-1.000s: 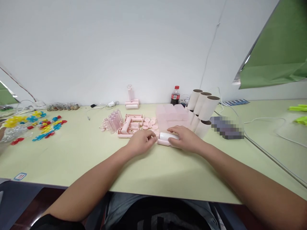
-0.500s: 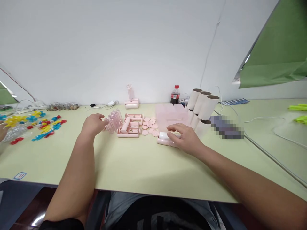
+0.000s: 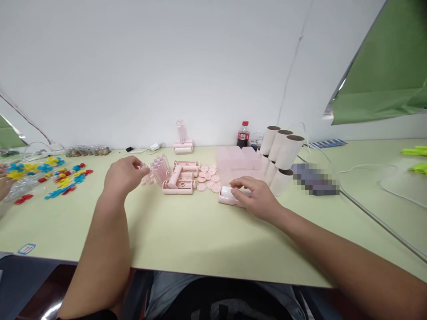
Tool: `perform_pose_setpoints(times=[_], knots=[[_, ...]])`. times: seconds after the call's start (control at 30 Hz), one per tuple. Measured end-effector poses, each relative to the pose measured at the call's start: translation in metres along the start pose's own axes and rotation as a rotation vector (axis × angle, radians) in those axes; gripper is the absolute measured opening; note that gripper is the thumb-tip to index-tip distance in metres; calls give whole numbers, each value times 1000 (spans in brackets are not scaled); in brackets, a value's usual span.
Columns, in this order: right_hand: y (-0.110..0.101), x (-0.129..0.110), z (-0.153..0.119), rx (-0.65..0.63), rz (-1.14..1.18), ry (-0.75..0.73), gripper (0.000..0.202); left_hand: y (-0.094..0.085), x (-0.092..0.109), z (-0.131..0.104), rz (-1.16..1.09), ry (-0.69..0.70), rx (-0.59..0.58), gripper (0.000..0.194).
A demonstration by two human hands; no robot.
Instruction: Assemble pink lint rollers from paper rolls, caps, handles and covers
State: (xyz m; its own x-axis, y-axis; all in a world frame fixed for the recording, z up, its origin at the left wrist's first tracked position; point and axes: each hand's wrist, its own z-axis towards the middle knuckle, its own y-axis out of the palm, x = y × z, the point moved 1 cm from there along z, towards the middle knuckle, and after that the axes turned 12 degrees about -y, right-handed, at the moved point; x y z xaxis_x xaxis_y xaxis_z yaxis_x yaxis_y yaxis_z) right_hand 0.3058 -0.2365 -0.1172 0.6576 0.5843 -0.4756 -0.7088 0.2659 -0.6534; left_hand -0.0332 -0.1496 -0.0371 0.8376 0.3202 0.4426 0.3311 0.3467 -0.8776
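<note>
My left hand (image 3: pixel 124 174) is left of a bunch of clear pink sticks (image 3: pixel 160 168), its thumb and fingers pinched at small pink pieces (image 3: pixel 147 178); what exactly they grip is too small to tell. My right hand (image 3: pixel 255 195) rests on a pink holder (image 3: pixel 229 201) with a white roll (image 3: pixel 227 191) lying in it, fingers curled over its right end. Between my hands lie several pink holders (image 3: pixel 178 190) in a stack and a spread of round pink discs (image 3: pixel 208 174).
Pale pink boxes (image 3: pixel 238 162) stand behind my right hand, with white tubes (image 3: pixel 289 152) beside them. A cola bottle (image 3: pixel 243 134) and a pink assembled piece (image 3: pixel 183 146) are near the wall. Colourful plastic parts (image 3: pixel 66 177) and another person's hand (image 3: pixel 4 186) are far left.
My left hand has shifted slightly left and its fingers have closed together near the small pink pieces. My right hand stays on the holder with the white roll.
</note>
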Motion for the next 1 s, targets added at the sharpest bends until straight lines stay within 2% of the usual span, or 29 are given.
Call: perform_pose_setpoints(times=[0.1,0.17,0.23,0.3,0.37,0.47,0.53,0.6,0.63,0.67,0.73,0.8,0.87,0.93,1.0], knots=[[2,-2,-2,12,37,-36,17,-10,5,-16,-118,78,32,19],[4,-4,-4,18,58,-69,17,-9,12,-28,-270,151,-22,20],[5,-8,-6,22,74,-112,18,0,23,-42,-472,260,-185,22],[7,-12,-8,6,89,-171,23,16,36,-62,-682,371,-463,24],[8,-16,-10,-32,108,-223,31,35,50,-83,-804,390,-677,30],[11,-17,-12,-89,139,-208,32,61,64,-105,-898,422,-854,35],[12,-14,-12,-115,154,-161,29,70,67,-107,-884,466,-911,37],[12,-12,-10,-122,162,-115,27,69,63,-93,-798,527,-851,36],[12,-11,-10,-114,164,-93,28,65,58,-82,-738,540,-759,35],[11,-10,-9,-101,168,-71,28,59,52,-67,-701,515,-599,35],[9,-9,-7,-75,182,-35,28,46,34,-33,-682,342,-223,36],[9,-9,-7,-64,201,-14,26,35,14,-1,-584,127,23,29],[9,-8,-7,-57,214,0,23,31,-3,24,-386,-6,60,21],[11,-6,-8,-39,239,17,21,35,-14,39,-161,-76,-59,17],[13,-3,-9,-13,299,46,19,43,-18,46,-11,-85,-174,13]])
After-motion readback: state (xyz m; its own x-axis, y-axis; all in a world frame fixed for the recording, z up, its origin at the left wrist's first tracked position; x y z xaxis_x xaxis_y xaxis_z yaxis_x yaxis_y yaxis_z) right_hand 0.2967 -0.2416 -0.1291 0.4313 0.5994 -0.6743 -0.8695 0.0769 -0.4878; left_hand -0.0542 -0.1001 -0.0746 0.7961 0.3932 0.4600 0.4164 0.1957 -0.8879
